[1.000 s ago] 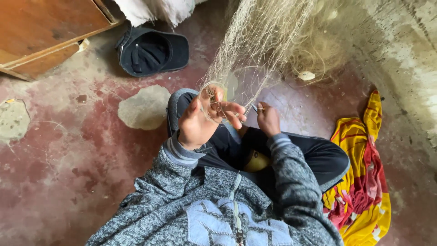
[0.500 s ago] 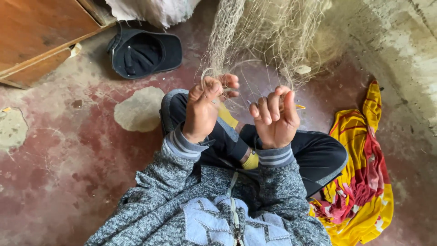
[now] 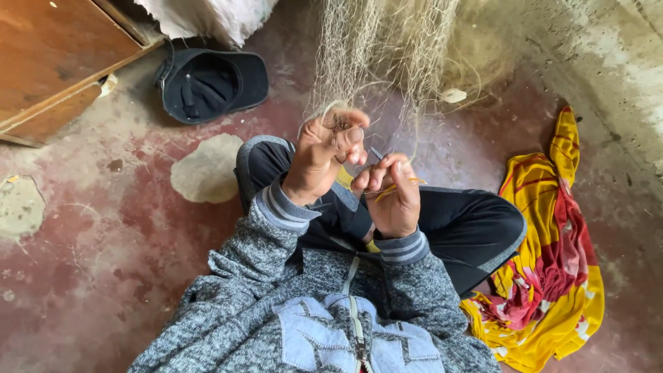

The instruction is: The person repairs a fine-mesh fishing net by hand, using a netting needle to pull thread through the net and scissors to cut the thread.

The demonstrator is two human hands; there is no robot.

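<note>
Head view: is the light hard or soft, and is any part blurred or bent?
Head view: soft, even daylight, no hard shadows or glare; the left hand, right hand and cloth look sharp; the fine net melts into a pale haze at the top; the wide lens bends the wooden board near the corner.

The fishing net (image 3: 387, 48) runs off the top edge, its fine mesh blurring together. A thin yellow tool (image 3: 397, 185) is mostly hidden inside the right hand (image 3: 391, 197). The wooden furniture (image 3: 48, 62) and white cloth (image 3: 207, 17) are cut off by the frame.
</note>
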